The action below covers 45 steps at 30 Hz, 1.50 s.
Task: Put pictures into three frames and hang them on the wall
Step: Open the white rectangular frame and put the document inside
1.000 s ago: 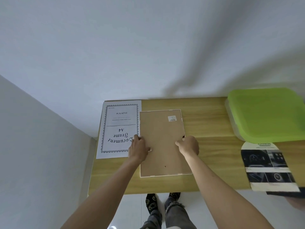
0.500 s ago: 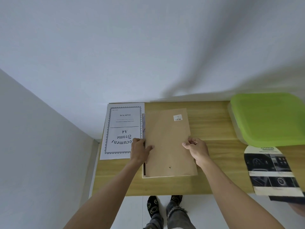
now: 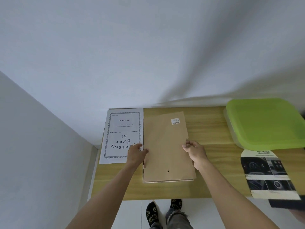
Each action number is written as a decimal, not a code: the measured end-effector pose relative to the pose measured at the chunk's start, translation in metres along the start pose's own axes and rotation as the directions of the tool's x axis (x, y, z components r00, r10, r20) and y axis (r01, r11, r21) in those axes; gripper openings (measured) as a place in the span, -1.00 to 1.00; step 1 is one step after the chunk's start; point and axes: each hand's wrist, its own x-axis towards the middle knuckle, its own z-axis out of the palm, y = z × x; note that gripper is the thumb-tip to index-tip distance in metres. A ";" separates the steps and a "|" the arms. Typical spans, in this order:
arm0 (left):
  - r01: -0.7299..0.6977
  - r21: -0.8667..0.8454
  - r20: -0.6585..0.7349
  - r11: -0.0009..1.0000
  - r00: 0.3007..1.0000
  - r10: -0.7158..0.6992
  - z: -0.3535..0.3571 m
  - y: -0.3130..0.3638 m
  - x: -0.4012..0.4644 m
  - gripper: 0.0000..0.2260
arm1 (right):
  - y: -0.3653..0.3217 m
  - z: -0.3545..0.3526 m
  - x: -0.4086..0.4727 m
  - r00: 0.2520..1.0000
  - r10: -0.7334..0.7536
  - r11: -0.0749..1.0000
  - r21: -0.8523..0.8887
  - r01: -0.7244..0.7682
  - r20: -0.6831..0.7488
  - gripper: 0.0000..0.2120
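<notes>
I've got both hands, left (image 3: pixel 137 153) and right (image 3: pixel 194 150), pinching the brown backing board (image 3: pixel 166 146) over the frame (image 3: pixel 168 180) on the table (image 3: pixel 212 126), so I'd lift it evenly to avoid bending.

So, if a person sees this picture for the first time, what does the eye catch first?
Probably the brown backing board at the middle of the wooden table, with the left hand and the right hand gripping its two side edges. Next comes the bright green lid at the far right, then the white Document Frame A4 sheet on the left.
</notes>
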 end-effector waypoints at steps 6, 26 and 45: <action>-0.125 -0.006 -0.028 0.992 0.992 0.125 0.009 0.013 -0.008 -0.78 | -0.004 -0.023 -0.004 0.999 -0.001 0.997 0.083 -0.002 0.033 -0.87; -0.272 0.198 0.162 0.942 0.957 0.242 0.167 0.114 -0.028 -0.90 | -0.014 -0.171 0.053 0.980 -0.195 0.800 -0.573 0.176 0.030 -0.55; -0.159 0.523 0.021 0.837 0.984 0.174 0.244 0.114 -0.035 -0.91 | 0.019 -0.180 0.094 0.899 -0.414 0.338 -0.894 0.294 0.139 -0.50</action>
